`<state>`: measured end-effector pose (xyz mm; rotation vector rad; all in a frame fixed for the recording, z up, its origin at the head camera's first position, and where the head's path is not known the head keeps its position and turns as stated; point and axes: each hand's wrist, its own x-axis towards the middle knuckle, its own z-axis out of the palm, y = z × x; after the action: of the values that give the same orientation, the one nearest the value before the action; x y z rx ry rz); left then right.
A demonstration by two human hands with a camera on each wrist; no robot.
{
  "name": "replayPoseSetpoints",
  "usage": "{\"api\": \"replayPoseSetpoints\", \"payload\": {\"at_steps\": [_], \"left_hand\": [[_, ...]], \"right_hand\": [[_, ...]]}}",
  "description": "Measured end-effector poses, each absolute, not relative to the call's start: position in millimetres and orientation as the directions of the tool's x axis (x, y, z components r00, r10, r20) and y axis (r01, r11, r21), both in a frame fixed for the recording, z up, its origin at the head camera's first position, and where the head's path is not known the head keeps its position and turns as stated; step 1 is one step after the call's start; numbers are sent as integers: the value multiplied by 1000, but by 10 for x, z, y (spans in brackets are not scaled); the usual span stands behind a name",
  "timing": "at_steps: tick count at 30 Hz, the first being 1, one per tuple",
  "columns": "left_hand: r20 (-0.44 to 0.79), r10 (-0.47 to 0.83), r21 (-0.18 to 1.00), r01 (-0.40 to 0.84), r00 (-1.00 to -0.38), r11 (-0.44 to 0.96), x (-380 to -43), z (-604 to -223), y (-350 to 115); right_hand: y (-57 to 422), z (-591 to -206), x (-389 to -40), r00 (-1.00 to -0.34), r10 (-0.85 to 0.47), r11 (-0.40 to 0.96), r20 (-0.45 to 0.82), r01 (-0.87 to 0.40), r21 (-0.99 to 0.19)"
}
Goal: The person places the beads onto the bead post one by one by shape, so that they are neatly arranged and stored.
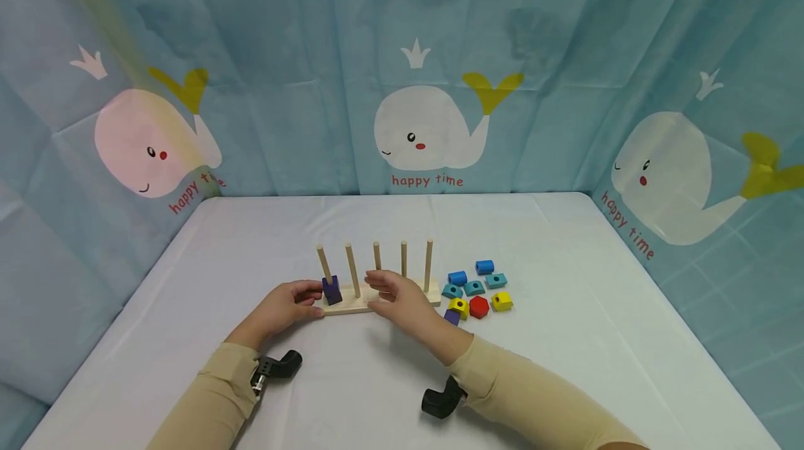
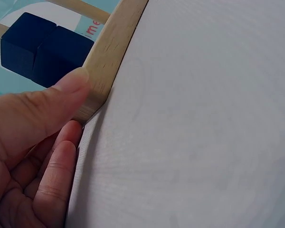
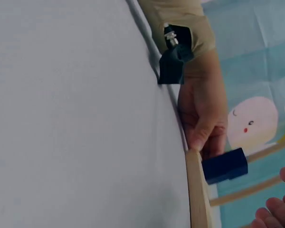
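While two purple blocks [image 1: 331,290] sit on the leftmost peg [image 1: 323,263], nine loose blocks [image 1: 479,307] lie right of the board [image 1: 352,307]; most work seems left. The left hand [image 1: 283,307] grips the board's left end; the right hand [image 1: 405,300], fingers loose, visibly holds nothing near its middle. The board is pale, five-pegged wood.

Wears plain beige, picked out in black and silver.
Shows creases in left sleeve [image 1: 210,394] and right sleeve [image 1: 534,394]; has a bent, blunt-ended black left wrist fitting [image 1: 285,365] and similar right wrist fitting [image 1: 442,401], with silvery metal hardware [image 3: 171,37] on the left.
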<state>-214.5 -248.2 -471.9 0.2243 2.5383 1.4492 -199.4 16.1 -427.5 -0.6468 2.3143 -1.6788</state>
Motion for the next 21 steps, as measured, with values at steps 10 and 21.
{"api": "replayPoseSetpoints", "payload": {"at_steps": [10,21], "left_hand": [[-88,248,867,48,-965,496,-2130,-4715,-2486],[-101,211,855,24,-972,519,-2163,-4793,-2496]], "right_hand": [[736,-4298,-2017,-901,-431,363,52,-226,-904],[1363,-4392,-1953,-937,-351,359,4,-139,-923]]}}
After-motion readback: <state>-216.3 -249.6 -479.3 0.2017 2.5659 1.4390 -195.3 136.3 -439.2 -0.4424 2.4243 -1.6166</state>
